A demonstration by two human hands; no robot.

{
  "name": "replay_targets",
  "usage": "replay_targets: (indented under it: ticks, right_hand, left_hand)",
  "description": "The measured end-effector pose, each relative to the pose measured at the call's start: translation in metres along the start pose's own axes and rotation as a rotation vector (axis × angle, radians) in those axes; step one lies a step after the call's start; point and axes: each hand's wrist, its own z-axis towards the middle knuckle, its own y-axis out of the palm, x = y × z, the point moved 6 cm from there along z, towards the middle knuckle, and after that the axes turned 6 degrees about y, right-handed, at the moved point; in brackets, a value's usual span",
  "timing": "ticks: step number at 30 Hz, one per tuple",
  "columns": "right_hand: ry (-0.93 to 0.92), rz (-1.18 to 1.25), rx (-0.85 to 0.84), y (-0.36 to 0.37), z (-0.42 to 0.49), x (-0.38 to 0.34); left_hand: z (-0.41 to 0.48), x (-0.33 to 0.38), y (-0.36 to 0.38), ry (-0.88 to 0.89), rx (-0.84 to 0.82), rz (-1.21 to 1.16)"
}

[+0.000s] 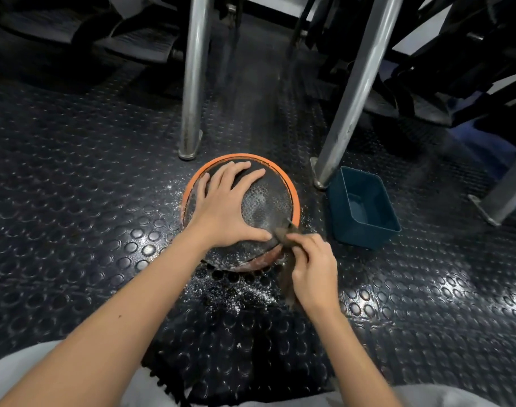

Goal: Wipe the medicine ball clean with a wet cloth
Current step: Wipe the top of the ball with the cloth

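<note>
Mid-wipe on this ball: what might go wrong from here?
The medicine ball is steadied only by the flat left hand, so it may roll toward the blue tub. The right hand pinches the cloth, whose hanging end could drag white grit from the mat back onto the ball.

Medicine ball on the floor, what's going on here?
A person is wiping the medicine ball, which sits on a studded rubber floor. The left hand lies spread on top, steadying it. The right hand pinches a dark cloth against the ball's near right edge. A blue tub stands just right of the ball, and white specks dot the floor around it.
</note>
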Motion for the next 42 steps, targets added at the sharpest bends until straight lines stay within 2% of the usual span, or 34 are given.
replay_targets:
  ticks: [2,5,7,10,13,18,22,27,30,34,36,38,40,42]
  right_hand:
    - [0.012,-0.006,0.017,-0.013,0.006,-0.002]
    - [-0.066,0.037,0.15,-0.028,0.054,-0.035]
    - [-0.139,-0.036,0.11,-0.013,0.075,-0.052]
    - [-0.189,-0.051,0.143,0.007,0.058,-0.045]
    - [-0.152,0.004,0.208,0.002,0.028,-0.023]
    - [-0.034,-0.015,-0.016,-0.007,0.011,0.007]
    - [0.098,0.16,0.035,-0.028,0.046,0.009]
    - [0.028,0.155,-0.034,-0.006,0.08,-0.02]
    - [0.021,0.145,-0.117,0.002,0.101,-0.021]
    - [-0.029,0.17,-0.231,0.005,0.116,-0.029]
    - [-0.092,0.197,-0.316,0.005,0.117,-0.036]
    - [-0.149,0.226,-0.371,0.002,0.115,-0.041]
    - [-0.108,0.225,-0.365,0.002,0.113,-0.034]
    - [0.007,0.181,-0.327,0.002,0.106,-0.02]
  left_hand:
    - [0.0,-0.001,-0.001,-0.007,0.003,-0.003]
    - [-0.004,-0.002,-0.002,-0.014,0.005,0.004]
    - [-0.003,-0.001,-0.001,-0.012,0.004,0.024]
    - [-0.004,-0.002,0.0,-0.002,0.021,0.022]
    - [-0.005,0.002,0.004,0.027,-0.005,0.035]
    - [-0.002,0.011,0.007,0.037,-0.042,0.047]
    - [-0.005,0.012,0.006,0.004,-0.06,0.062]
    - [-0.011,0.01,-0.012,-0.021,-0.055,0.168]
    - [-0.009,0.003,-0.033,0.084,-0.021,0.281]
    - [0.022,-0.006,-0.053,0.165,0.059,0.078]
    - [0.041,-0.016,-0.047,0.105,0.077,-0.043]
    - [0.047,-0.023,-0.033,0.036,0.009,-0.127]
    - [0.039,-0.024,-0.022,-0.037,-0.031,-0.173]
    - [0.021,-0.016,-0.021,-0.039,0.049,-0.14]
